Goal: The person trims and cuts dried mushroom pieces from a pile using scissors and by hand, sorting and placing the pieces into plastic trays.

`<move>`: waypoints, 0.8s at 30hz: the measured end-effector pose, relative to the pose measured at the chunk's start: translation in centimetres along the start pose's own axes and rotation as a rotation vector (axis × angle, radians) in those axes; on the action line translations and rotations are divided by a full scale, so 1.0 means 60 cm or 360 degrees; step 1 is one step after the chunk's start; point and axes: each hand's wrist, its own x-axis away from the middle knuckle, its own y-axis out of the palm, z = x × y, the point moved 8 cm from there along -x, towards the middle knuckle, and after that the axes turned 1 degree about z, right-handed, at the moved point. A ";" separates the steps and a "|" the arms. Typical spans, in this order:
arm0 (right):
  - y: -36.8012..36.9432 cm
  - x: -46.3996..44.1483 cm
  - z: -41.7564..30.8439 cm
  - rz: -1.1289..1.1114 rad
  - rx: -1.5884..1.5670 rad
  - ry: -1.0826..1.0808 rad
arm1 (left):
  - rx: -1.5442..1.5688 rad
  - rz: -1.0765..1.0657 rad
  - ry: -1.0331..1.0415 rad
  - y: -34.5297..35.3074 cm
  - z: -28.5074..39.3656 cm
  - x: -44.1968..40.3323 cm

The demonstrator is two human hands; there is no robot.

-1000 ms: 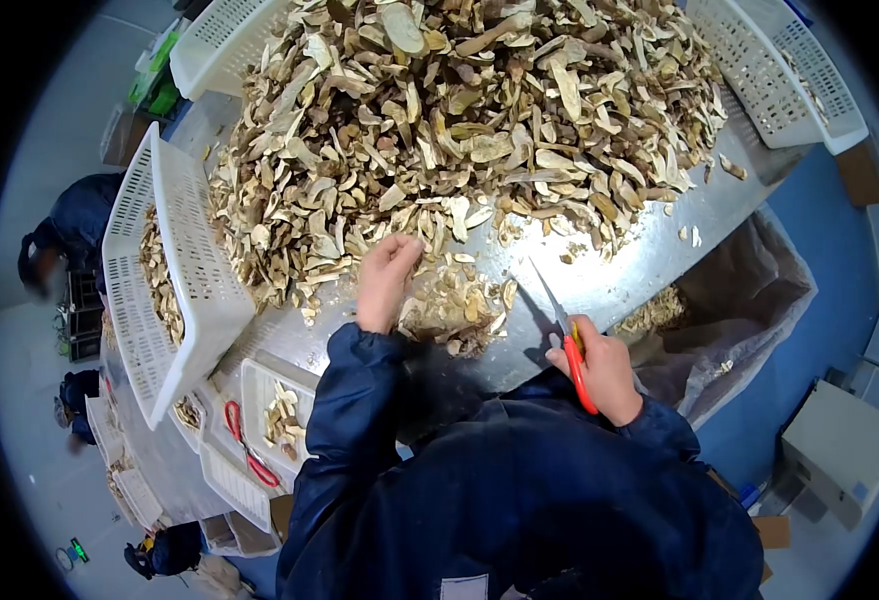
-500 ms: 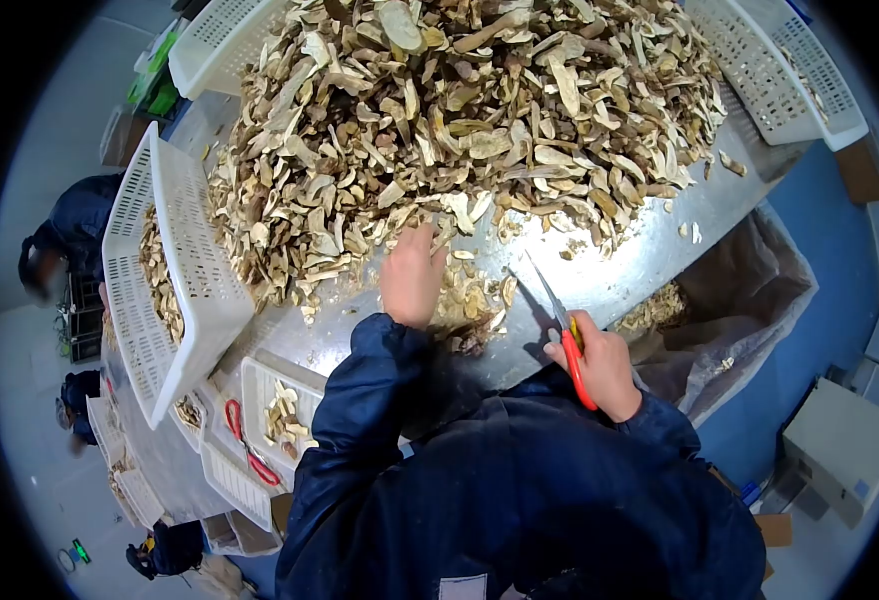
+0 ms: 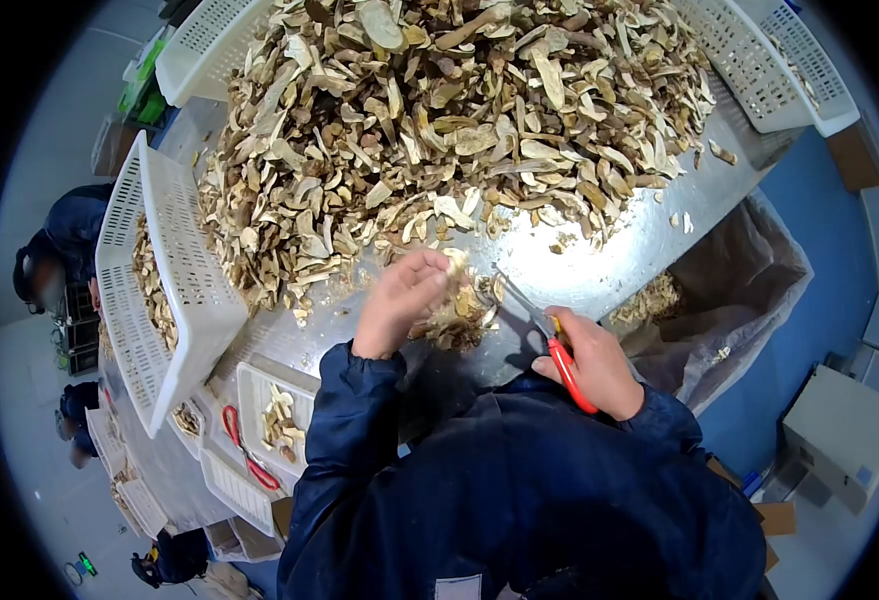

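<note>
Shiny metal table (image 3: pixel 600 268), its far half buried under a broad pile of mushroom slices (image 3: pixel 440 130), brown and cream, loosely tangled. Left hand (image 3: pixel 397 302) was raised over the near side, thumb and fingertips pinching a pale slice (image 3: pixel 455 262), its outline blurred; the other fingers curled close together behind. That slice sat just above a small heap (image 3: pixel 457 326) of trimmings and bits, well short of the main pile. Right hand (image 3: pixel 600 368) had its fingers wrapped around red-handled scissors (image 3: pixel 572 378), blades aimed forward and toward the small heap, tips near the pale slice yet apart from it; could not tell how far the blades were parted. To the left stood a tall white perforated basket (image 3: pixel 200 290), tilted, part filled with slices. Nearer the body, a shallow white tray (image 3: pixel 305 388) held a few pieces, and a second pair of red-handled cutters (image 3: pixel 245 452) lay beside it. On the right, below table height, a bin lined with clear plastic (image 3: pixel 760 265) contained loose scraps (image 3: pixel 650 302). Another white basket (image 3: pixel 760 85) stood at the far right corner. Co-workers in dark clothing (image 3: pixel 73 225) were visible along the left edge.
</note>
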 end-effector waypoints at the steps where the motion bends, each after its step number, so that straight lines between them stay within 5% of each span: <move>1: -0.004 -0.002 -0.008 0.0014 -0.0019 -0.0054 | -0.0003 -0.0081 -0.0070 0.016 -0.003 0.006; 8: 0.015 0.008 0.002 -0.0285 -0.0133 0.0152 | -0.0053 -0.0268 -0.0255 0.036 -0.046 0.028; 11: 0.008 0.009 0.016 -0.0137 -0.0089 0.0184 | 0.0661 -0.0248 -0.0078 0.007 -0.034 0.036; 15: 0.009 0.008 0.053 0.0016 0.0083 0.0239 | 0.1026 -0.0155 0.0290 -0.044 -0.006 0.029; 19: 0.011 0.009 0.053 0.0051 0.0160 0.0243 | 0.0151 0.0398 0.0116 -0.110 -0.003 -0.012; 22: 0.010 0.010 0.054 0.0069 0.0183 0.0247 | -0.1420 0.0999 0.0410 -0.115 0.041 -0.041; 24: 0.011 0.012 0.055 0.0065 0.0167 0.0272 | -0.1937 0.1027 0.0612 -0.090 0.053 -0.052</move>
